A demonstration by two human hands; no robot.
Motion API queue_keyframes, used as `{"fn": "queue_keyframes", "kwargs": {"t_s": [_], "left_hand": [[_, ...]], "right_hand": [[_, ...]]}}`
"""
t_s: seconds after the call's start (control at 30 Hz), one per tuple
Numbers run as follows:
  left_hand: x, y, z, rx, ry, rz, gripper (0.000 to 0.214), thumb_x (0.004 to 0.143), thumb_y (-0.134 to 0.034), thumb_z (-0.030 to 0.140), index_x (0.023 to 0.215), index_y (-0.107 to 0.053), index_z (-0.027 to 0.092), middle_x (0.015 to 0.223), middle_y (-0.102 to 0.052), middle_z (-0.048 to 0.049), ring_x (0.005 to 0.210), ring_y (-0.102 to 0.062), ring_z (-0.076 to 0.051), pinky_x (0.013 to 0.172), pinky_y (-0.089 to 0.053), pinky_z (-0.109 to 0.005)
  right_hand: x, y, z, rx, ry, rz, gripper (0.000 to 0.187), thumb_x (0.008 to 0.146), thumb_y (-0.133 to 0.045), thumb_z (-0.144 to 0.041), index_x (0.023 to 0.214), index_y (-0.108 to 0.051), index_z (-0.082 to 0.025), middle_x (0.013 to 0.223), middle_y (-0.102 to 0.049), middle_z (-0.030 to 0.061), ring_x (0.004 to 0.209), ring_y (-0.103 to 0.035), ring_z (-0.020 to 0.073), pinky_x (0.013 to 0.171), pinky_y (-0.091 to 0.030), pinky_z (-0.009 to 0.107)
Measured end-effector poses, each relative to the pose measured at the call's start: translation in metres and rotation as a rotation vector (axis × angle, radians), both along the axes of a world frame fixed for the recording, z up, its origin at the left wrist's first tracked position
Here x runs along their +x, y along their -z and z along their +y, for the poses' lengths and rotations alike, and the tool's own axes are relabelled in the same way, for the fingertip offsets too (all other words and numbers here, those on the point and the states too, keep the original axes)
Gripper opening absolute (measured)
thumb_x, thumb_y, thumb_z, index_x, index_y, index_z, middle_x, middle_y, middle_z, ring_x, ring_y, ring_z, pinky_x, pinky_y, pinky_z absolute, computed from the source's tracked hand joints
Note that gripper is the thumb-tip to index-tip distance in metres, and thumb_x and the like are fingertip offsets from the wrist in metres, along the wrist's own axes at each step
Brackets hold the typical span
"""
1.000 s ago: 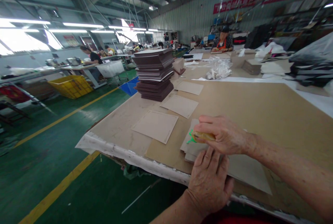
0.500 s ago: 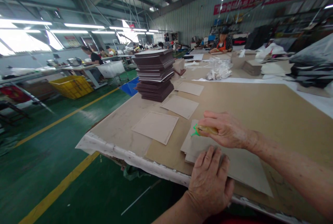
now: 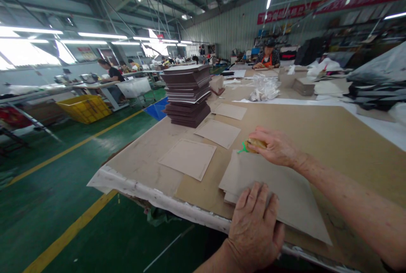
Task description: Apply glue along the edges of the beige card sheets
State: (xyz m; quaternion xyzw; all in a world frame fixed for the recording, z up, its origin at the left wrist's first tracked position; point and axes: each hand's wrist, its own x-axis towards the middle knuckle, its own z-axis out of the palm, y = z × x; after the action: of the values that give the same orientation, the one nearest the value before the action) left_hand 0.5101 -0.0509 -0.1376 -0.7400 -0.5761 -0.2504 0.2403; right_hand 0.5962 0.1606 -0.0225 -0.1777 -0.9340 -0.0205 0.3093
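Note:
My left hand (image 3: 255,224) lies flat with fingers spread on the near edge of a stack of grey cardboard sheets (image 3: 279,186) at the table's front edge. My right hand (image 3: 274,146) is closed on a yellow sponge-like pad with a green tip (image 3: 253,144), pressed at the far edge of the top sheet. Three single grey sheets lie in a row to the left: the nearest (image 3: 187,158), a middle one (image 3: 218,132) and a far one (image 3: 229,111).
A tall pile of dark brown boards (image 3: 187,94) stands behind the sheets. The long table (image 3: 333,133) is covered with brown card. Clear plastic bags (image 3: 264,88) lie further back. A seated person (image 3: 268,55) works at the far end. A yellow crate (image 3: 84,107) sits on the green floor.
My right hand with the pad has slid away from me across the top sheet to its far edge. My left hand has stayed pressing on the stack's near edge.

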Motion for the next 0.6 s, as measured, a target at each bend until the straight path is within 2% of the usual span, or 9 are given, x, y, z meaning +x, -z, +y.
{"fn": "queue_keyframes", "kwargs": {"t_s": [0.13,0.23,0.37,0.47,0.53,0.6], "left_hand": [[0.000,0.000,-0.001,-0.013,0.004,-0.004,0.057,0.097,-0.051,0.051,0.144,-0.057,0.019,0.154,-0.057,-0.0085,0.146,-0.045,-0.027,0.119,-0.037,-0.041],[0.001,-0.002,-0.001,-0.001,-0.001,-0.007,0.054,0.097,-0.051,0.050,0.141,-0.060,0.020,0.151,-0.060,-0.0078,0.145,-0.047,-0.026,0.118,-0.039,-0.041],[0.002,-0.002,0.000,0.003,0.011,-0.021,0.053,0.098,-0.050,0.049,0.141,-0.060,0.020,0.149,-0.062,-0.0077,0.144,-0.048,-0.026,0.120,-0.037,-0.040],[0.002,-0.001,0.001,-0.020,0.021,-0.031,0.054,0.098,-0.050,0.049,0.142,-0.059,0.019,0.145,-0.064,-0.0089,0.139,-0.053,-0.027,0.121,-0.036,-0.041],[0.002,-0.001,0.001,-0.030,0.018,-0.031,0.055,0.098,-0.049,0.049,0.143,-0.058,0.019,0.147,-0.063,-0.0092,0.141,-0.052,-0.027,0.120,-0.036,-0.041],[0.002,-0.001,0.001,-0.029,0.013,-0.023,0.055,0.098,-0.049,0.049,0.143,-0.058,0.019,0.150,-0.060,-0.0087,0.145,-0.047,-0.027,0.120,-0.037,-0.041]], "right_hand": [[0.001,0.001,0.000,-0.010,0.008,0.005,0.021,0.097,-0.058,-0.037,0.101,-0.073,-0.022,0.095,-0.072,0.0071,0.075,-0.067,0.0194,0.064,-0.045,0.030],[0.001,-0.001,-0.012,-0.029,-0.028,0.004,0.020,0.097,-0.058,-0.037,0.099,-0.073,-0.022,0.092,-0.071,0.0061,0.074,-0.066,0.0186,0.064,-0.045,0.029],[0.001,-0.008,-0.047,-0.113,-0.242,-0.009,0.025,0.101,-0.056,-0.040,0.093,-0.071,-0.022,0.082,-0.069,0.0025,0.072,-0.064,0.0153,0.064,-0.045,0.026],[0.002,-0.010,-0.066,-0.192,-0.391,0.022,0.030,0.103,-0.053,-0.044,0.094,-0.070,-0.022,0.082,-0.069,0.0025,0.072,-0.064,0.0144,0.065,-0.048,0.025],[0.003,-0.008,-0.068,-0.240,-0.397,0.081,0.026,0.102,-0.056,-0.042,0.097,-0.071,-0.022,0.084,-0.070,0.0028,0.074,-0.065,0.0148,0.067,-0.049,0.026],[0.005,-0.003,-0.062,-0.272,-0.334,0.148,0.019,0.099,-0.060,-0.038,0.097,-0.071,-0.022,0.081,-0.068,0.0018,0.072,-0.064,0.0148,0.067,-0.049,0.026]]}}
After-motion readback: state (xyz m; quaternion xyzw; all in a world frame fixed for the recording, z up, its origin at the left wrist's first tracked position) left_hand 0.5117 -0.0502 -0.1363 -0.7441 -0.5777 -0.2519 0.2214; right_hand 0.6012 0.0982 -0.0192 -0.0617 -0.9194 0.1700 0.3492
